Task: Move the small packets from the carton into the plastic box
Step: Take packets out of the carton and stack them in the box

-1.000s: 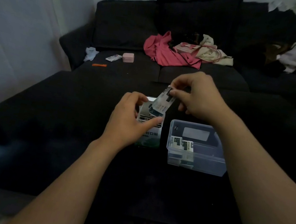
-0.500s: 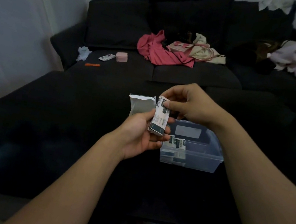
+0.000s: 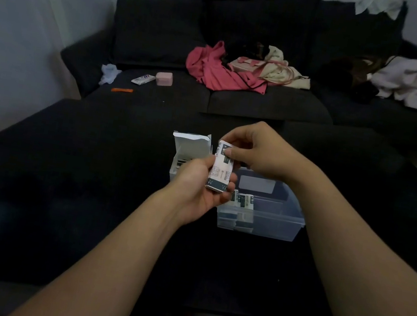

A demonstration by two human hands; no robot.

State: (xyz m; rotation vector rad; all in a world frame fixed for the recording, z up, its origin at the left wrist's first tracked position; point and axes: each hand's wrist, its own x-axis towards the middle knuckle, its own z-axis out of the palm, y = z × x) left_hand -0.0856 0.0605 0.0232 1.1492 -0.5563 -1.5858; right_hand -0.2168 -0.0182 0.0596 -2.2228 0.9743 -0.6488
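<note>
Both hands pinch the packets (image 3: 220,170) at frame centre: left (image 3: 198,186) underneath, right (image 3: 252,152) on top. Square the stack, then lower it into the box (image 3: 279,221).

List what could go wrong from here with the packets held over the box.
1. Both hands share the packets: the right hand pinches the top end, the left hand cups the lower end. They may fan apart or slip, landing on the dark table.
2. The plastic box already holds packets at its left end, so new ones could sit crooked on them.
3. The open carton stands beside the left hand; a nudge might tip it.
</note>
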